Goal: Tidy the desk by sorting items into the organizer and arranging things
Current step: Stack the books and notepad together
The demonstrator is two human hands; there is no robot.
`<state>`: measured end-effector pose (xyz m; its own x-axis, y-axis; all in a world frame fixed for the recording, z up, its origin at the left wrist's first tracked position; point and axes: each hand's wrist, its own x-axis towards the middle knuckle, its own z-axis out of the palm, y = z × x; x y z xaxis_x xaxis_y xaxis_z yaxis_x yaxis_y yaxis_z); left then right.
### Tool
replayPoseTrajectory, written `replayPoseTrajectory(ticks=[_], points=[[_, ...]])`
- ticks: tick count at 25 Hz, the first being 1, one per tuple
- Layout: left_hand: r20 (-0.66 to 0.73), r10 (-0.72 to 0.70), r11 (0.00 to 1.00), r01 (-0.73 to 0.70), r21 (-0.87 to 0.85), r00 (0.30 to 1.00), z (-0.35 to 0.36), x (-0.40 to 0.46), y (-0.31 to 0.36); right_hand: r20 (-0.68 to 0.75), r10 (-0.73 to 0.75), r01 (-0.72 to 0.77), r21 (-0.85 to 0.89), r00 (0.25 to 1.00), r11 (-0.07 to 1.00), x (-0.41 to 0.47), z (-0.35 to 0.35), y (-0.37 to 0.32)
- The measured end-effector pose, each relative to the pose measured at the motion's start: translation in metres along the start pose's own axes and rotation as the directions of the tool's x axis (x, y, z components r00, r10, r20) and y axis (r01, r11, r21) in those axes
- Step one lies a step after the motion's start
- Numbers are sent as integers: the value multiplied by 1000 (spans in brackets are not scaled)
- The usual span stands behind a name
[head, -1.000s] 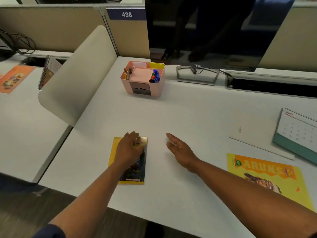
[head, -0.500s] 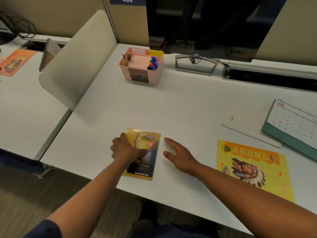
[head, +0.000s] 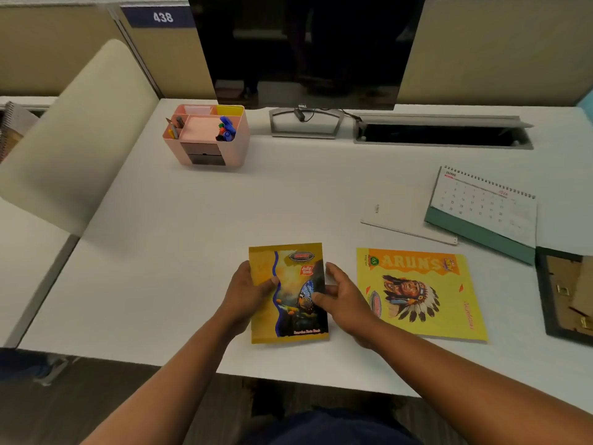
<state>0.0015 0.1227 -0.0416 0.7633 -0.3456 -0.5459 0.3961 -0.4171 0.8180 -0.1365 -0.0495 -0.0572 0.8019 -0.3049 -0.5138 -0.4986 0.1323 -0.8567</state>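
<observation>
A small yellow notebook [head: 290, 274] with a dark picture cover is near the front edge of the white desk [head: 192, 236]. My left hand [head: 245, 292] grips its left edge, thumb on the cover. My right hand [head: 340, 293] holds its right edge, thumb on the cover too. A larger yellow "ARUNS" notebook [head: 420, 293] lies flat just to the right. The pink organizer [head: 208, 136], with pens and markers in its slots, stands at the back left.
A monitor [head: 305, 49] on its stand is at the back. A white booklet [head: 407, 216] and a desk calendar [head: 484, 203] lie at the right, a dark picture frame [head: 564, 290] at the far right edge. A cable slot [head: 442, 136] opens behind. A beige divider [head: 80, 133] bounds the left.
The small notebook has moved right, toward the ARUNS notebook, and turned straight. My right hand, which lay flat on the desk, now holds the notebook's right edge.
</observation>
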Motion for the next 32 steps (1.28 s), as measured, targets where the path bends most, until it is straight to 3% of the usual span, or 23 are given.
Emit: replayPoseTrajectory(ticks=[4, 8, 11, 13, 15, 18, 20, 23, 26, 30, 32], points=[[197, 46, 984, -11, -179, 979, 27, -11, 22, -25, 15, -9, 234, 1000, 972, -19, -25, 4], [311, -68, 962, 145, -231, 948, 57, -15, 35, -186, -24, 77, 283, 982, 956, -35, -45, 4], [429, -58, 989, 110, -96, 901, 81, -20, 37, -300, -7, 111, 332, 954, 937, -40, -63, 6], [457, -5, 997, -32, 72, 889, 97, -22, 37, -415, 36, 124, 351, 909, 928, -46, -82, 10], [416, 114, 900, -271, 341, 902, 118, -12, 36, -541, 114, 127, 387, 833, 913, -52, -107, 20], [488, 312, 559, -573, 599, 815, 159, 9, 44, -698, 266, 102, 438, 665, 893, -63, -141, 43], [584, 320, 334, -666, 667, 746, 191, 20, 53, -750, 321, 91, 450, 578, 888, -72, -157, 59], [605, 275, 147, -654, 742, 747, 221, 33, 58, -736, 370, 52, 480, 566, 876, -80, -164, 77], [583, 270, 73, -620, 781, 766, 229, 37, 51, -700, 349, -10, 439, 623, 899, -81, -164, 83], [518, 170, 147, -542, 828, 838, 217, 40, 50, -704, 301, -66, 340, 643, 938, -79, -165, 80], [504, 85, 117, -511, 852, 860, 210, 41, 56, -711, 268, -84, 283, 650, 955, -75, -161, 76]])
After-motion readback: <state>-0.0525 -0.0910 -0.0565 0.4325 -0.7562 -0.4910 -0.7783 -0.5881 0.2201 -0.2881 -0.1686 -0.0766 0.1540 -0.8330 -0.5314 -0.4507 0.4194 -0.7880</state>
